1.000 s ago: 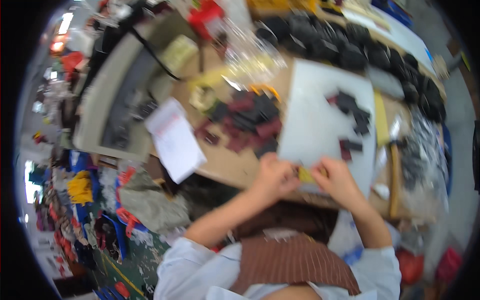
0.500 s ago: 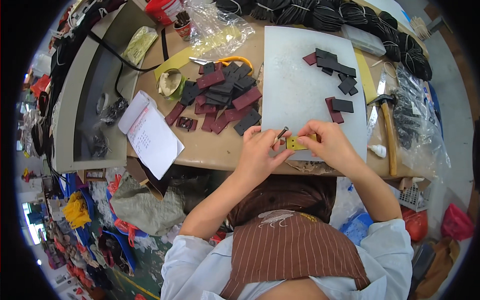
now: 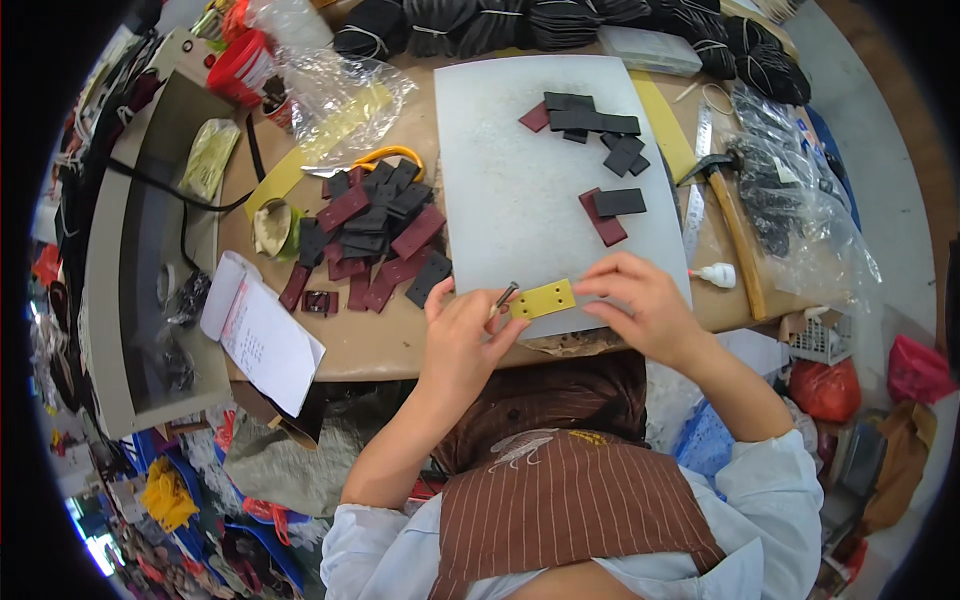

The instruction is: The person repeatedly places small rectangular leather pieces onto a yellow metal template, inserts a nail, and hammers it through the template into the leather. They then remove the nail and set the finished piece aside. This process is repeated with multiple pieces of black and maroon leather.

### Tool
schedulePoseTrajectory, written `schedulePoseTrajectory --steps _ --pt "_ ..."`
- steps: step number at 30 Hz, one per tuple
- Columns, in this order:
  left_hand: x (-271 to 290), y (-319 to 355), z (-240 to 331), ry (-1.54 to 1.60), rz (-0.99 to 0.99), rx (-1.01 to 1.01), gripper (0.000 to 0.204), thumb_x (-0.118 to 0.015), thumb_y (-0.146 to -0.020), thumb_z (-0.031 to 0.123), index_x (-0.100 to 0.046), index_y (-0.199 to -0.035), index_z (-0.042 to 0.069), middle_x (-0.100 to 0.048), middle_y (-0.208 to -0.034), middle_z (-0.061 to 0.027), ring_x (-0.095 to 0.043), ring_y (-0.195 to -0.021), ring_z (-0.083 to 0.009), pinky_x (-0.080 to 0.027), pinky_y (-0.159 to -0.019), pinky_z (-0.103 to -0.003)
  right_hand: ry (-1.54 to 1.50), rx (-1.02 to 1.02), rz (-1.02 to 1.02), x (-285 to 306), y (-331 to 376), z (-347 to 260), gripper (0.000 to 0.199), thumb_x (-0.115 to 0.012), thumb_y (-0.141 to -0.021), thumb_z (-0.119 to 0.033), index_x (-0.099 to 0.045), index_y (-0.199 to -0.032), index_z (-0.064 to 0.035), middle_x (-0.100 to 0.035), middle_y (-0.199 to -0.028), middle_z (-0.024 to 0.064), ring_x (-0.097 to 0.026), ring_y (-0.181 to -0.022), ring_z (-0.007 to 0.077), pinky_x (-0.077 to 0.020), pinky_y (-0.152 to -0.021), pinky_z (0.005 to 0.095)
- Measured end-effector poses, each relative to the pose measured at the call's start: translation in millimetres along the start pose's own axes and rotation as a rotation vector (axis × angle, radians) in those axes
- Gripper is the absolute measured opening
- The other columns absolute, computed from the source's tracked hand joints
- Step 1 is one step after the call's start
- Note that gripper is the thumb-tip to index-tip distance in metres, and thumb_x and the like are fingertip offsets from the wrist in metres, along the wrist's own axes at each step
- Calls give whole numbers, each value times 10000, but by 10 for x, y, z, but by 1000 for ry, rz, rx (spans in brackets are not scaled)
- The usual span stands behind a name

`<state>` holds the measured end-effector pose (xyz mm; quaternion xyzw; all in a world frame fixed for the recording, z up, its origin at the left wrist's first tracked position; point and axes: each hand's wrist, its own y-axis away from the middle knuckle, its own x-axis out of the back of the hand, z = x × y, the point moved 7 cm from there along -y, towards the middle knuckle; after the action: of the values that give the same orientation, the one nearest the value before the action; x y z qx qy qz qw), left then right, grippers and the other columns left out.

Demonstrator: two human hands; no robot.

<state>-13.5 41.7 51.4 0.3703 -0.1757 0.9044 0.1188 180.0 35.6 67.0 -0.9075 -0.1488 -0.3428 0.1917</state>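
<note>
Left hand [image 3: 462, 335] curled, fingers pinched together around a small dark metal tool [image 3: 505, 295], tip touching the left end of the yellow punched strip [image 3: 541, 298]. Right hand [image 3: 640, 305] half open, fingertips pressing down on the strip's right end, nothing grasped. Strip lies at the near edge of the white cutting board [image 3: 530, 190], near side of the tabletop [image 3: 380, 345]. Step looks like lining up the tool on a strip hole, strip pinned flat. Next move probably needs steady hold on the strip and the tool kept on the hole. Pile of dark and maroon leather pieces [image 3: 370, 235] left of board; a few more pieces [image 3: 600, 125] far on board; hammer [image 3: 735, 225] right.
</note>
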Motion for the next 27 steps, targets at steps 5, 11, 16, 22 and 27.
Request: schedulePoseTrajectory --steps 5,11,16,22,27 --pt "-14 5 -9 -26 -9 18 338 -815 -706 141 -680 -1012 95 -532 -631 41 -581 -631 -105 -363 -999 -407 117 55 88 -87 75 -43 216 -737 -756 -108 -708 -970 -97 -627 -1025 53 -589 -879 228 -459 -779 343" --pt "-25 -28 -40 26 -18 -34 305 -808 -707 133 -647 -960 79 -632 -721 17 -590 -646 -128 -372 -988 -403 144 232 74 -128 -22 -64 154 -718 -762 -119 -697 -913 -101 -649 -1051 14 -588 -872 216 -453 -779 347" --pt "163 -36 -35 184 27 -112 164 -648 -846 40 -566 -988 30 -647 -940 -89 -605 -872 -164 -395 -947 -372 167 214 20 -115 -64 -108 167 -717 -733 -108 -711 -899 -126 -646 -1044 -1 -571 -911 213 -451 -787 346" --pt "205 -375 212 659 1 97 30 -555 -901 -21 -580 -913 -30 -618 -929 -93 -622 -834 -155 -508 -735 -280 180 164 -28 -131 -71 -102 222 -712 -710 -93 -724 -922 -159 -622 -1046 0 -542 -985 240 -434 -859 367" --pt "-257 -343 98 701 -63 121 61 -609 -890 1 -591 -868 -53 -635 -923 -83 -646 -712 -112 -538 -590 -236 314 186 25 -93 -2 -221 248 -671 -725 -47 -720 -942 -156 -609 -1111 36 -515 -1056 298 -407 -918 412"
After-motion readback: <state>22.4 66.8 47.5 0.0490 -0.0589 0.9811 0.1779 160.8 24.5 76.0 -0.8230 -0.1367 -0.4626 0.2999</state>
